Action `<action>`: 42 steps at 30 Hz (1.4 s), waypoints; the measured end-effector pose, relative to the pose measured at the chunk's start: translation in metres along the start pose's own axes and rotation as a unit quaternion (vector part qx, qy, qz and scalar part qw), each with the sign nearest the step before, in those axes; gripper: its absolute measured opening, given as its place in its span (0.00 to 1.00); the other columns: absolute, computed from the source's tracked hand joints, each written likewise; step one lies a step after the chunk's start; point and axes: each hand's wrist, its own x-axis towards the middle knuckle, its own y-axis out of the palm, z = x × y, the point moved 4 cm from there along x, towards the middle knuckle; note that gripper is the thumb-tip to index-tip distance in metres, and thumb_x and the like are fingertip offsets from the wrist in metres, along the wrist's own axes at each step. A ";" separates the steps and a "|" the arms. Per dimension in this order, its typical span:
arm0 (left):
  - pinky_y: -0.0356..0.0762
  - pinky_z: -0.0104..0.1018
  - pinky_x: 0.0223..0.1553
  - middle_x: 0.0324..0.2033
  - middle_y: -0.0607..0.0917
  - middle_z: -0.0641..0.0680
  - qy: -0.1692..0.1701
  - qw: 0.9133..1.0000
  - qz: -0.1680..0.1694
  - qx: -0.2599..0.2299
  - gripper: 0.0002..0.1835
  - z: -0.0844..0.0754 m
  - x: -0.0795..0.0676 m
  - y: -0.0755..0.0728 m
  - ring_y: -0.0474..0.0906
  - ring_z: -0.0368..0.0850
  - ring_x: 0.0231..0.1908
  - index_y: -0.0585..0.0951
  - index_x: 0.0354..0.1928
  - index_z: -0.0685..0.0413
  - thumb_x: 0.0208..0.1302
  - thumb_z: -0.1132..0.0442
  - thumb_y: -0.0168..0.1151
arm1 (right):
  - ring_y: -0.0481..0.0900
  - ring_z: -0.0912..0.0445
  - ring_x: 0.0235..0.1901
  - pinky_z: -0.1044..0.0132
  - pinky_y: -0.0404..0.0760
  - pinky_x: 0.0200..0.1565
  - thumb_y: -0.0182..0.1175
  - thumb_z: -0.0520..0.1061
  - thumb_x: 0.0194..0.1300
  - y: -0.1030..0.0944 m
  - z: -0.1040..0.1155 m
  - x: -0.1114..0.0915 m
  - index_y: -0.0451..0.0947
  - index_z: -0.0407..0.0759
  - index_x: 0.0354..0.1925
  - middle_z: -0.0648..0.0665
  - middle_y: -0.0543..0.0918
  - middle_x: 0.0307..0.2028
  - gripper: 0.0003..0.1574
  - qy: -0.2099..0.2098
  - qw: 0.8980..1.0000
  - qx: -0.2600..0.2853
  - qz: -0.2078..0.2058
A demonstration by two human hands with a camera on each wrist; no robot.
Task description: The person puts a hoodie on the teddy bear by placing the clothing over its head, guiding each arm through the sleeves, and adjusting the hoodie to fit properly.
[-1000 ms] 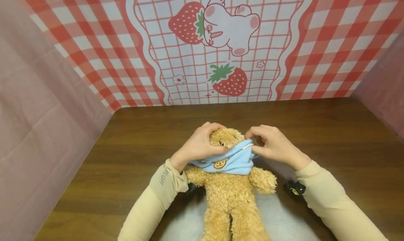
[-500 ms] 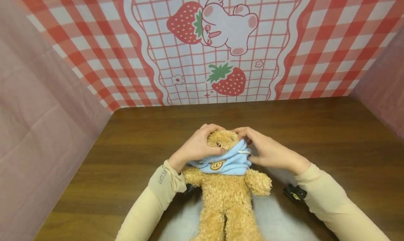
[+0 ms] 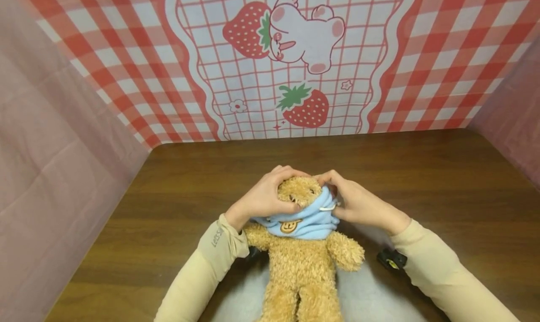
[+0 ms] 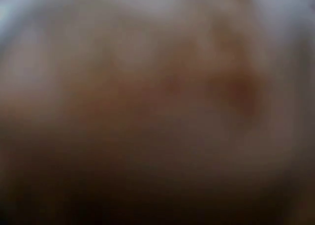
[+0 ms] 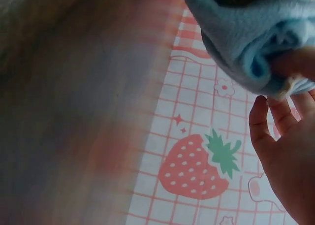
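Observation:
A tan plush teddy bear lies on its back, legs toward me, in the head view. Bunched round its neck and lower face is a light blue fleece top with a bear-face patch and a white cord. My left hand grips the bear's head from the left, thumb across its muzzle, fingers over the crown. On the other side my right hand pinches the top's edge beside the head. In the right wrist view, the thumb of the right hand presses into the fabric's folds. The left wrist view is blurred.
The bear lies partly over a pale grey surface on the brown wooden table. Behind stands a red-and-white checked cloth with strawberries; a pink cloth hangs at left. Black wrist devices sit under the sleeves.
My right hand has moved left, closer to the bear's head, with the fabric in its grasp. The top's lower edge sits slightly lower on the bear. My left hand keeps its hold.

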 end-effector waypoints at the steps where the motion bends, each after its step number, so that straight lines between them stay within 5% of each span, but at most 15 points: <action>1: 0.69 0.35 0.41 0.42 0.75 0.39 0.004 1.000 0.001 -0.002 0.30 -0.001 0.000 0.000 0.66 0.35 0.41 0.74 0.54 0.39 0.43 0.55 0.67 | 0.69 0.62 0.31 0.69 0.73 0.31 0.58 0.27 0.37 0.000 -0.001 -0.001 0.62 0.43 0.47 0.49 0.75 0.42 0.36 0.014 1.000 0.026 0.008; 4: 0.69 0.34 0.38 0.41 0.76 0.39 0.018 1.000 0.005 -0.007 0.29 -0.003 0.000 0.002 0.65 0.35 0.39 0.75 0.52 0.40 0.41 0.56 0.67 | 0.67 0.63 0.29 0.70 0.71 0.30 0.61 0.32 0.42 0.001 -0.005 -0.002 0.62 0.45 0.48 0.54 0.73 0.37 0.33 0.024 0.998 0.055 0.019; 11: 0.69 0.32 0.41 0.42 0.76 0.39 0.039 0.999 0.015 -0.028 0.28 -0.003 0.000 0.005 0.66 0.35 0.40 0.75 0.52 0.40 0.43 0.58 0.67 | 0.64 0.65 0.25 0.73 0.66 0.27 0.60 0.38 0.50 0.002 -0.007 -0.004 0.69 0.51 0.43 0.59 0.69 0.25 0.21 -0.014 1.000 -0.002 0.009; 16: 0.70 0.34 0.42 0.44 0.75 0.42 0.043 0.997 0.015 -0.057 0.28 -0.002 -0.001 0.004 0.66 0.38 0.42 0.73 0.54 0.41 0.46 0.59 0.66 | 0.69 0.64 0.30 0.71 0.69 0.31 0.58 0.37 0.47 -0.004 -0.004 -0.004 0.74 0.49 0.38 0.56 0.77 0.33 0.17 -0.041 0.998 -0.047 -0.033; 19: 0.69 0.36 0.46 0.46 0.74 0.44 0.038 0.995 0.016 -0.089 0.28 0.000 -0.001 0.003 0.66 0.40 0.45 0.72 0.55 0.42 0.48 0.60 0.64 | 0.68 0.64 0.27 0.74 0.68 0.27 0.57 0.35 0.43 -0.009 -0.002 -0.004 0.73 0.49 0.32 0.55 0.75 0.27 0.14 -0.043 0.995 -0.061 -0.066; 24: 0.69 0.38 0.50 0.47 0.74 0.47 0.026 0.988 0.007 -0.151 0.28 0.001 -0.001 0.003 0.68 0.41 0.48 0.71 0.56 0.46 0.49 0.64 0.62 | 0.63 0.65 0.21 0.77 0.63 0.21 0.55 0.33 0.41 -0.012 0.000 -0.004 0.70 0.49 0.28 0.56 0.67 0.21 0.13 -0.041 0.992 -0.074 -0.097; 31: 0.75 0.38 0.43 0.45 0.76 0.54 0.008 0.974 -0.013 -0.226 0.28 0.002 -0.001 0.008 0.75 0.43 0.39 0.69 0.57 0.52 0.51 0.67 0.61 | 0.60 0.65 0.18 0.75 0.62 0.20 0.52 0.29 0.44 -0.011 -0.001 -0.002 0.65 0.46 0.28 0.56 0.65 0.18 0.15 -0.004 0.991 -0.082 -0.105; 36: 0.73 0.37 0.46 0.48 0.73 0.52 0.003 0.983 -0.026 -0.181 0.30 0.000 0.001 0.008 0.71 0.41 0.44 0.68 0.58 0.50 0.50 0.63 0.65 | 0.63 0.65 0.19 0.72 0.65 0.22 0.50 0.26 0.48 -0.011 -0.007 -0.001 0.64 0.41 0.34 0.53 0.71 0.21 0.15 0.031 0.992 -0.053 -0.107; 42: 0.69 0.36 0.48 0.48 0.65 0.49 -0.040 0.997 0.018 -0.066 0.37 0.000 0.002 0.010 0.65 0.40 0.47 0.64 0.60 0.42 0.46 0.55 0.70 | 0.75 0.62 0.39 0.70 0.77 0.40 0.48 0.27 0.60 -0.009 -0.016 -0.004 0.62 0.39 0.38 0.47 0.77 0.38 0.11 0.081 0.992 0.058 -0.072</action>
